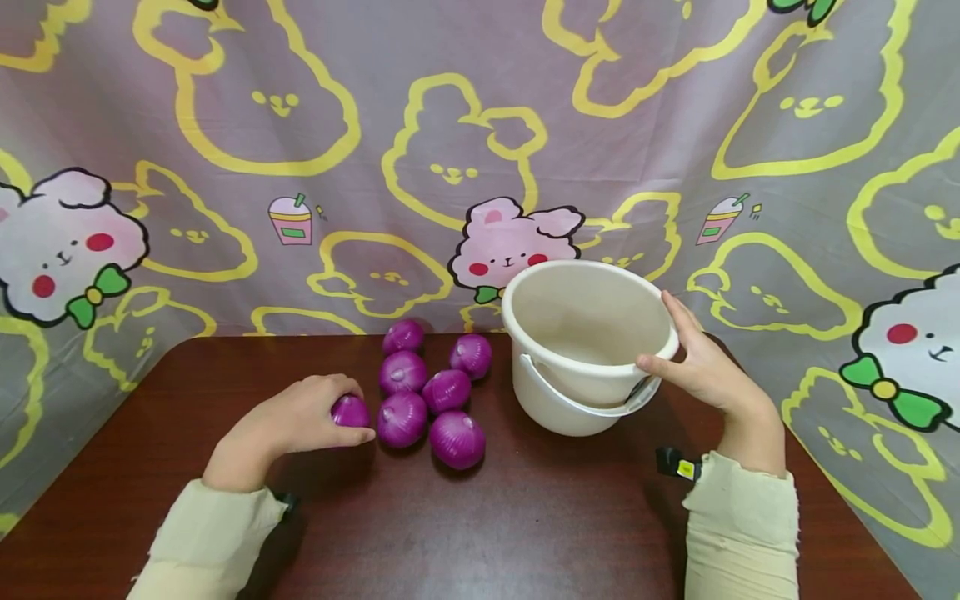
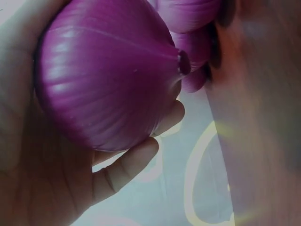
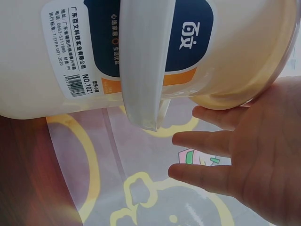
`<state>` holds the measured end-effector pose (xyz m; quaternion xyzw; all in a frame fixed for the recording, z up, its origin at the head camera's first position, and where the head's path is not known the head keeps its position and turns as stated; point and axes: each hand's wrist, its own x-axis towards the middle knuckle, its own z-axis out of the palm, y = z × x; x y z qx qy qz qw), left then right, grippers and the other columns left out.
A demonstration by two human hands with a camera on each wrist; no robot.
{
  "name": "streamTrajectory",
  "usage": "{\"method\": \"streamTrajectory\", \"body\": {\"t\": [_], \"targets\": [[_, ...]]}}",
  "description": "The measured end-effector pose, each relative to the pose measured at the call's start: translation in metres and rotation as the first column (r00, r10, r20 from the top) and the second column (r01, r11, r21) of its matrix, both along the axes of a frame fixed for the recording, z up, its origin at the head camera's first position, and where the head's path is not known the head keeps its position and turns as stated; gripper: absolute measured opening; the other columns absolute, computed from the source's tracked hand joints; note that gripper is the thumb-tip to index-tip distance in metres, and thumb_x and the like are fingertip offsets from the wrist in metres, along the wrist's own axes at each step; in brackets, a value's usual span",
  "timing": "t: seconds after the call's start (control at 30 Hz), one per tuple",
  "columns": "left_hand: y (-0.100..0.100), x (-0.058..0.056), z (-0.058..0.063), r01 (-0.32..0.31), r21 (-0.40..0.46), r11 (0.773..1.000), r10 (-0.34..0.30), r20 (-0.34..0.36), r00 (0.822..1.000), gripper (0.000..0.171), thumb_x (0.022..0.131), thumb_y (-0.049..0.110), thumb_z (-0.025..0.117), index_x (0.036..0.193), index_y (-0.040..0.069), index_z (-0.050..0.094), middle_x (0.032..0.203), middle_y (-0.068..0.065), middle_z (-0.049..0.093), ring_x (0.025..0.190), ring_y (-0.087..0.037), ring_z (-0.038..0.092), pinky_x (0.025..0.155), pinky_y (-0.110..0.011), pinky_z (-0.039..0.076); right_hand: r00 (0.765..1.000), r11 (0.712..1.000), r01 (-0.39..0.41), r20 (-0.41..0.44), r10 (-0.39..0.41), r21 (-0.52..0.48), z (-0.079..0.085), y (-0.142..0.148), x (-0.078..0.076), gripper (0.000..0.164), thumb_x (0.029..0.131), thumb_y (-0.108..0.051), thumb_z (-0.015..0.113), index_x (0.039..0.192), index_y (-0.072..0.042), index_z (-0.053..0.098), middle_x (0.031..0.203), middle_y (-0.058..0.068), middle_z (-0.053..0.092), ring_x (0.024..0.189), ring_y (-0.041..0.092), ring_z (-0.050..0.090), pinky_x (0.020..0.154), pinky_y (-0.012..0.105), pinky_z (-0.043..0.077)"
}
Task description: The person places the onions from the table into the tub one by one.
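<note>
In the head view my left hand (image 1: 307, 412) grips a purple onion (image 1: 350, 411) left of the other onions. The left wrist view shows this onion (image 2: 108, 75) large against the palm, with fingers curving round its underside. Several more purple onions (image 1: 402, 419) lie in a loose cluster just beyond the thumb. My right hand (image 1: 708, 367) rests against the right side of a cream bucket (image 1: 562, 400), thumb at the near rim. In the right wrist view the fingers (image 3: 202, 141) stretch out straight beside the bucket's wall; the thumb is hidden there.
The bucket stands upright, its pale handle (image 1: 577, 400) hanging down in front. A printed label (image 3: 70, 52) marks its side. Everything stands on a dark brown table (image 1: 525, 517). Behind it hangs a patterned cloth (image 1: 637, 150) close to the table's back edge.
</note>
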<state>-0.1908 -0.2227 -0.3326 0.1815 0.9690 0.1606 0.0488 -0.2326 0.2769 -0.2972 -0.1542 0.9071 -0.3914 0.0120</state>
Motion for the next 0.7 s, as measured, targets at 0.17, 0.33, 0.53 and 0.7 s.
{"method": "streamTrajectory", "body": {"t": [0.17, 0.33, 0.53, 0.7], "targets": [[0.002, 0.0, 0.006, -0.003, 0.007, 1.0, 0.003, -0.007, 1.0, 0.05, 0.074, 0.049, 0.081, 0.1, 0.009, 0.065, 0.085, 0.001, 0.062, 0.074, -0.011, 0.056, 0.059, -0.025, 0.049, 1.0, 1.0, -0.006, -0.013, 0.006, -0.003, 0.0, 0.001, -0.001, 0.108, 0.087, -0.037, 0.071, 0.16, -0.014, -0.005, 0.167, 0.02, -0.002, 0.149, 0.049, 0.01, 0.112, 0.074, 0.018], [0.003, 0.0, 0.011, -0.002, 0.01, 1.0, 0.002, -0.015, 1.0, 0.052, 0.074, 0.05, 0.08, 0.102, 0.008, 0.065, 0.087, -0.001, 0.063, 0.075, -0.012, 0.057, 0.06, -0.025, 0.05, 1.0, 1.0, -0.006, -0.01, 0.006, 0.006, 0.0, 0.001, -0.001, 0.108, 0.087, -0.038, 0.071, 0.16, -0.015, -0.005, 0.167, 0.02, -0.002, 0.149, 0.049, 0.01, 0.111, 0.074, 0.019], [0.003, 0.0, 0.014, -0.012, 0.017, 1.0, 0.012, -0.028, 1.0, 0.053, 0.074, 0.05, 0.08, 0.103, 0.009, 0.065, 0.089, -0.001, 0.064, 0.076, -0.013, 0.058, 0.061, -0.025, 0.051, 1.0, 1.0, -0.003, -0.009, 0.003, 0.012, 0.001, 0.001, -0.001, 0.109, 0.087, -0.039, 0.071, 0.16, -0.016, -0.006, 0.167, 0.019, -0.002, 0.149, 0.049, 0.009, 0.111, 0.075, 0.019], [0.003, -0.001, 0.017, -0.007, 0.023, 1.0, 0.008, -0.035, 0.999, 0.052, 0.074, 0.049, 0.081, 0.102, 0.008, 0.065, 0.089, -0.001, 0.064, 0.077, -0.013, 0.057, 0.06, -0.025, 0.051, 1.0, 1.0, -0.001, -0.006, 0.001, 0.007, 0.0, 0.001, -0.002, 0.108, 0.087, -0.039, 0.071, 0.16, -0.017, -0.005, 0.167, 0.019, -0.003, 0.15, 0.049, 0.009, 0.111, 0.075, 0.019]]}}
